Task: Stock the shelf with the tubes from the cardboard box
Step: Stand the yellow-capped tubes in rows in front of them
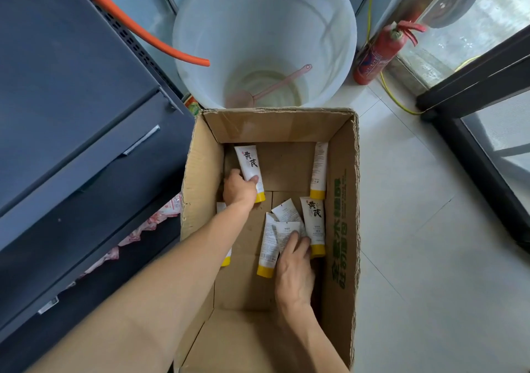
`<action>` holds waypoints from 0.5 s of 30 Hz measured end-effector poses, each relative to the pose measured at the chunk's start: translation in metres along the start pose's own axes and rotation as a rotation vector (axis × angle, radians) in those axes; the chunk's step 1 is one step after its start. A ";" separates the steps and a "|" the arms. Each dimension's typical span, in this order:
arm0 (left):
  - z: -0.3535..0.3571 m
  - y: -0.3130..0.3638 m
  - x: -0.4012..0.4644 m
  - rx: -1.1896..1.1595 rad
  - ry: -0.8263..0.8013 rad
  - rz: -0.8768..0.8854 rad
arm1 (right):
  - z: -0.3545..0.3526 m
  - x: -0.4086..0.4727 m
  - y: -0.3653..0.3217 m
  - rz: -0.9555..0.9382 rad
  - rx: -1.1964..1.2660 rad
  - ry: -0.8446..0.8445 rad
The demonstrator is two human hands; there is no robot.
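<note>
An open cardboard box (341, 200) stands on the floor with several white tubes with yellow caps lying on its bottom. My left hand (239, 189) is inside the box at its left side, shut on one white tube (249, 163) with black characters. My right hand (294, 269) reaches in lower down, its fingers resting on a small pile of tubes (284, 229); whether it grips one is unclear. Another tube (319, 169) lies against the right wall. One more tube (226, 259) is partly hidden under my left forearm. The dark grey shelf (71, 149) stands to the left.
A large white plastic barrel (329, 43) with a pink ladle (258, 90) inside stands behind the box. An orange hose (137, 27) hangs over it. A red fire extinguisher (378, 54) and a yellow cable (393, 94) are at the right. Pink packets (155, 220) lie on the low shelf.
</note>
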State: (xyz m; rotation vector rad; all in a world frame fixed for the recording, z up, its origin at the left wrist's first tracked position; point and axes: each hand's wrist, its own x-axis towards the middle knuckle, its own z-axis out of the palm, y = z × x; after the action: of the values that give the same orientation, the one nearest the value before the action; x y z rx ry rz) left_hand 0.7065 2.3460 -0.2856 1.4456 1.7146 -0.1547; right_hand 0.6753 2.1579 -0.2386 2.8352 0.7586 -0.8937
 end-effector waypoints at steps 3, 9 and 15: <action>-0.008 -0.011 -0.014 0.037 -0.064 0.065 | 0.007 0.002 0.002 -0.017 0.066 -0.045; -0.041 -0.034 -0.058 -0.061 -0.140 0.141 | 0.010 -0.013 0.015 -0.030 0.262 -0.259; -0.078 -0.042 -0.094 -0.232 -0.160 0.176 | -0.003 -0.032 0.016 -0.006 0.405 -0.363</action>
State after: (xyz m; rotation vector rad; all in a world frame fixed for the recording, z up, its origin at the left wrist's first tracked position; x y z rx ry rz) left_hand 0.6253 2.3088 -0.1923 1.3646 1.4197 0.0235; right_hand 0.6620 2.1305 -0.2200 2.8468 0.5929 -1.6713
